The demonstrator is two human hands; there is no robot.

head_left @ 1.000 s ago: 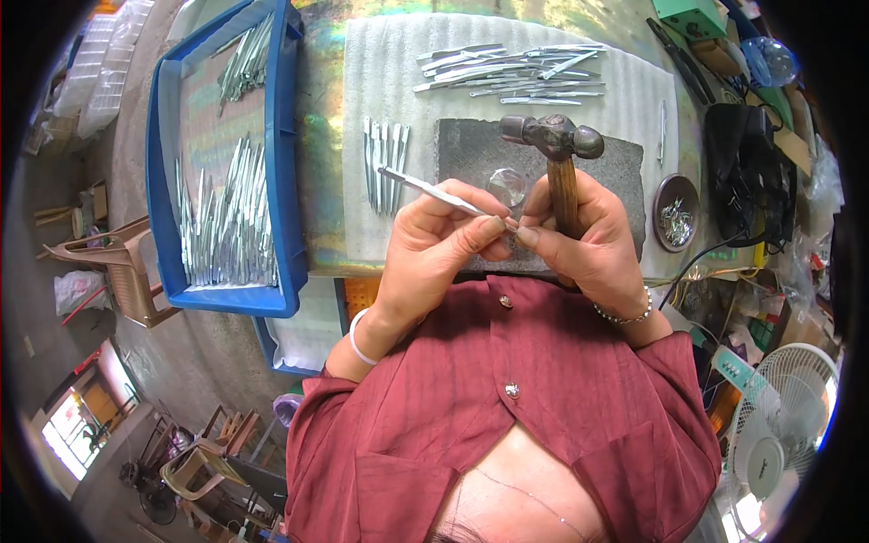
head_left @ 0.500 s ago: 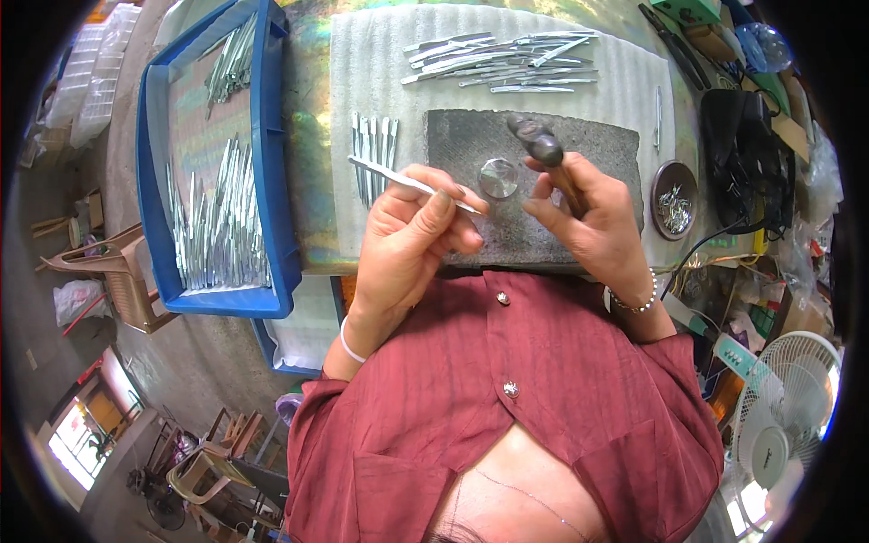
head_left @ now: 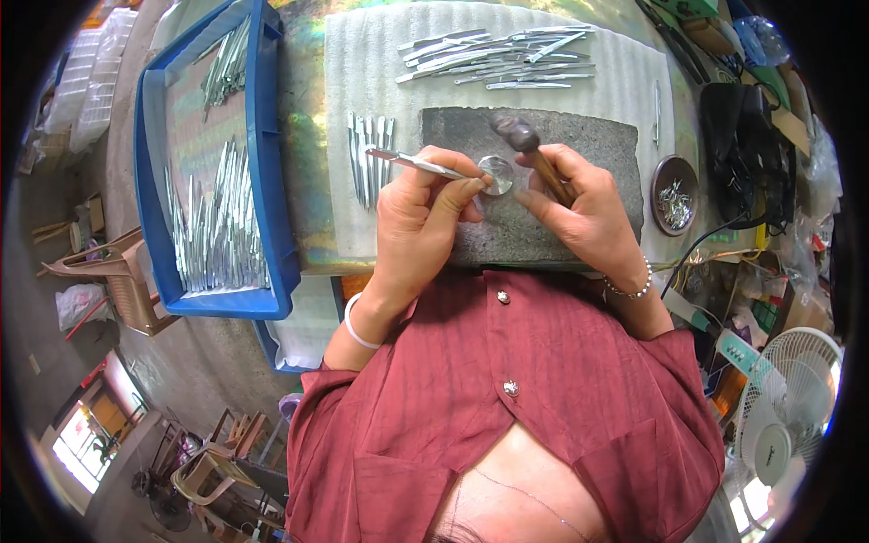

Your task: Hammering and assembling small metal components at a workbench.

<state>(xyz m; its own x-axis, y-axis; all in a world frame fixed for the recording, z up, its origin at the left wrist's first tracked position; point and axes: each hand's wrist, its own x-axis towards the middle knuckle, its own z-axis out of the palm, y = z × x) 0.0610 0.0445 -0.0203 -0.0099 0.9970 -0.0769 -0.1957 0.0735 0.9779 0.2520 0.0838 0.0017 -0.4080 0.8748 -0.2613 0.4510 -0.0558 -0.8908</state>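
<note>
My left hand pinches a slim silvery metal strip, its inner end at the left edge of a round shiny metal block. My right hand is closed around the wooden handle of a hammer, whose dark head is raised just beyond the block. Under the block lies a grey, rough slab. Left of the slab, several similar strips lie side by side on a white foam sheet. A loose pile of strips rests beyond the slab.
A blue tray with bundles of metal strips stands at the left. Right of the slab is a round dark dish of small shiny metal pieces. A black bag, a cable and a white fan crowd the right side.
My left hand has moved right and slightly up, bringing the strip's end to the round block. The hammer head has shifted a little to the left; my right hand still grips it.
</note>
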